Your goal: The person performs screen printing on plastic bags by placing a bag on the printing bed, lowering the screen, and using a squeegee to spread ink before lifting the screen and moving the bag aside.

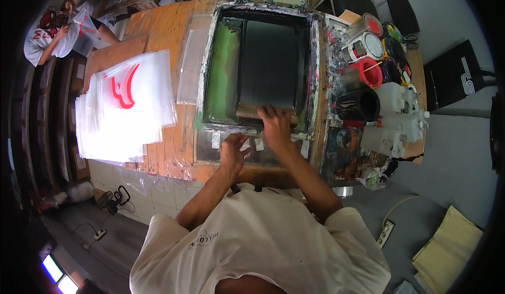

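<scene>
A silk-screen frame [314,83] lies in front of me, its mesh dark with black ink and greenish along the left side. My right hand [275,128] is closed over a wooden-handled squeegee [247,111] at the near end of the mesh. The squeegee's blade is hidden from view. Just below the frame's near edge is my left hand [232,151], thumb and fingers apart, fingertips next to the edge. Under that edge shows a clear plate with small white tape pieces [216,140]. To the left, a stack of clear plastic sheets [131,104] carries a red curved print.
Paint cans [366,46], a red tub [368,73], a black cylinder [363,104] and plastic bottles [392,98] crowd the right side. Metal clamps [271,0] sit at the frame's far edge. Another person [55,36] is at the far left, near shelves.
</scene>
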Available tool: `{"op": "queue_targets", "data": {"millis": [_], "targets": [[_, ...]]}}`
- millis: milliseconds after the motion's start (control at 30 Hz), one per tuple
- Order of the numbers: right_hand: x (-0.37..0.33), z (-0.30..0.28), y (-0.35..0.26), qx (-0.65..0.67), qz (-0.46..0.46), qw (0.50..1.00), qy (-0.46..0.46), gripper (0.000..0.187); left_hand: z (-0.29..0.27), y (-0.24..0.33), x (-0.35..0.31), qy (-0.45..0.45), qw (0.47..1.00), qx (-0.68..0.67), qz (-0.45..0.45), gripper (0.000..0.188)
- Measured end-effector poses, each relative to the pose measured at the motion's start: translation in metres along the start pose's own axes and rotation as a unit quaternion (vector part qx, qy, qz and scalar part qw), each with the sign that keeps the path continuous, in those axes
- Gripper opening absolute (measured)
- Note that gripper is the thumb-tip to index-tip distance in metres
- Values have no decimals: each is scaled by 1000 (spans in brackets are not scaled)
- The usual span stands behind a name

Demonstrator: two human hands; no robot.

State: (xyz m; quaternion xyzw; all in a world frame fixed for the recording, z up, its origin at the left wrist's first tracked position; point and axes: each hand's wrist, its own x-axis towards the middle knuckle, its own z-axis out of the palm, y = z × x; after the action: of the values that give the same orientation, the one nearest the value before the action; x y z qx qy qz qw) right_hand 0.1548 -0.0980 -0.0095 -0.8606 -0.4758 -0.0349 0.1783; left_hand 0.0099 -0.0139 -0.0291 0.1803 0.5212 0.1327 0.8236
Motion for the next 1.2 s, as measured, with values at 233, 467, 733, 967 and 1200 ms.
{"op": "queue_targets", "data": {"millis": [233,467,733,967,1200], "targets": [[127,35,60,-51,-5,998,34,39,1,2,-8,10,1000,12,9,33],[247,32,132,-38,60,995,-67,42,4,5,-13,-10,1000,16,4,21],[93,-76,36,139,18,967,-212,43,0,16,-25,-34,999,13,15,19],[12,-112,-31,0,-29,999,-28,45,32,60,-63,-130,990,26,45,15],[101,-173,-15,-47,-115,983,138,27,90,128,-101,-306,935,-7,180,14]]}}
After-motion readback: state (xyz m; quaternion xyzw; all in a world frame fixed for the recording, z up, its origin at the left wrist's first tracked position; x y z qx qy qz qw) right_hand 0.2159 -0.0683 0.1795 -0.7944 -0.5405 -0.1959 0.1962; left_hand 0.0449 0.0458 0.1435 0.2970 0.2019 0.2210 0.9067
